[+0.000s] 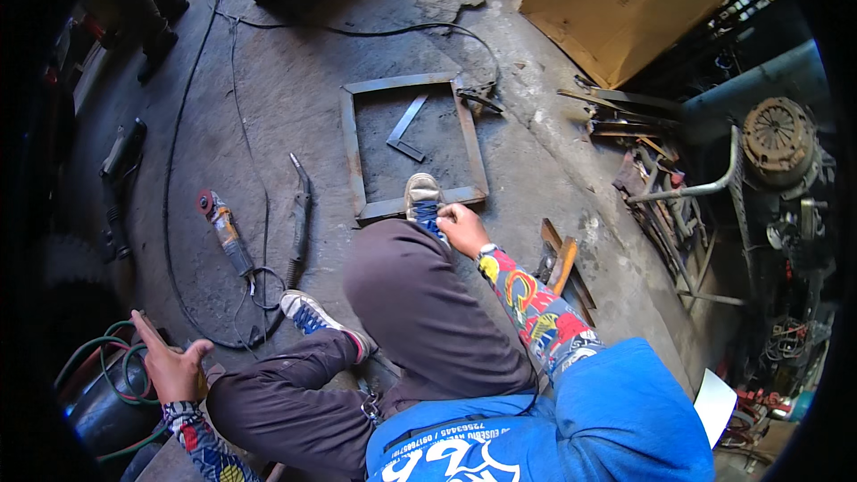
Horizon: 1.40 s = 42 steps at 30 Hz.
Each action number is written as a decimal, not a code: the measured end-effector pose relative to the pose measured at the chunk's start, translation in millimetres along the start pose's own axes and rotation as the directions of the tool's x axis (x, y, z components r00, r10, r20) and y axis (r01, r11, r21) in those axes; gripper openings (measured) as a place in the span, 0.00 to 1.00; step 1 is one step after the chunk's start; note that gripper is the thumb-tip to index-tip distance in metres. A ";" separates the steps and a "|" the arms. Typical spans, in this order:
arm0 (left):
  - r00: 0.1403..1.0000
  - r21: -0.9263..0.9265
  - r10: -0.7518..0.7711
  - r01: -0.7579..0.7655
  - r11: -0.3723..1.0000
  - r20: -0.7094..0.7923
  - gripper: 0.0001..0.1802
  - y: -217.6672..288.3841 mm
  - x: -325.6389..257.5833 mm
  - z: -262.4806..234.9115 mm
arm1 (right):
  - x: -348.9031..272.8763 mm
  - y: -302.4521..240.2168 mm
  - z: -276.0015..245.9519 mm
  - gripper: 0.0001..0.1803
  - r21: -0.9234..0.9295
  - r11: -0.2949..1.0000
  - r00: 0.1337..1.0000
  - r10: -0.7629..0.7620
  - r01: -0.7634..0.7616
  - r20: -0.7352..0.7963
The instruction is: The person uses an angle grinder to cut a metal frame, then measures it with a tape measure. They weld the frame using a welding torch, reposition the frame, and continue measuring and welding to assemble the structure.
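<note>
Beneath the right hand [462, 228], fingers pinching its laces, grey-and-blue sneaker [424, 196] points away, lengthwise toward the square steel frame [353, 147]; left hand [170, 366] open, braced.

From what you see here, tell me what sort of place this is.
Probably a metalworking or welding workshop: a square steel frame lies on the concrete floor, an orange-bodied angle grinder beside it, and scrap metal parts piled at right.

Grey shoe [423, 194] (blue laces), on steel frame [412, 145]
</note>
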<state>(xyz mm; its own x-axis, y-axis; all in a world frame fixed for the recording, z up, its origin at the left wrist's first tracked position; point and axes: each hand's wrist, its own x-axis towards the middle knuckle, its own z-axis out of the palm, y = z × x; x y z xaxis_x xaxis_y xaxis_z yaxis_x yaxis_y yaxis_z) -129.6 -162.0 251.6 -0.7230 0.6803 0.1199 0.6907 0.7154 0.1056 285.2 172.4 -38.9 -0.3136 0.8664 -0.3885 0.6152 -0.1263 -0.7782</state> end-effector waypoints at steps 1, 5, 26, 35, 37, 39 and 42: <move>0.984 -0.021 -0.159 0.161 0.987 0.076 0.72 -2.5 -3.7 2.2 | -21.8 9.1 -8.5 0.18 -0.016 1.000 1.000 -0.001 0.001 -0.005; 0.937 -0.103 -0.280 0.306 0.946 0.209 0.58 -10.1 -7.6 21.9 | -118.7 58.5 -34.5 0.18 -0.112 0.980 0.984 0.173 -0.166 0.052; 0.926 -0.740 -0.240 0.377 0.557 0.292 0.20 -59.3 0.8 70.2 | -144.5 -198.4 -25.3 0.09 0.115 0.755 0.755 -0.606 0.645 -0.252; 0.931 -0.645 -0.231 0.363 0.672 0.283 0.17 -62.2 16.8 79.9 | -200.5 -291.3 94.7 0.11 0.408 0.420 0.356 -0.907 0.811 0.227; 0.903 -0.642 -0.265 0.428 0.636 0.339 0.17 -58.5 15.9 78.6 | -201.5 -274.8 107.0 0.10 0.163 0.634 0.498 -0.718 0.756 0.486; 0.880 -0.669 -0.246 0.471 0.575 0.407 0.18 -53.5 16.5 76.6 | -197.4 -263.3 114.5 0.11 0.153 0.586 0.430 -0.724 0.796 0.540; 0.876 -0.657 -0.216 0.469 0.590 0.431 0.18 -45.1 20.4 76.9 | -196.4 -255.1 115.9 0.11 0.086 0.580 0.390 -0.643 0.810 0.660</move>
<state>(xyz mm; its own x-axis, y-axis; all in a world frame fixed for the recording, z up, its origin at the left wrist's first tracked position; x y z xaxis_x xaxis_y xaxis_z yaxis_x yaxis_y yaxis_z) -176.6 -168.2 173.4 -0.7888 0.5097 -0.3435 0.0777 0.6371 0.7669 106.0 -21.5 178.7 -0.9947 0.1004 0.0233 0.0403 0.5870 -0.8086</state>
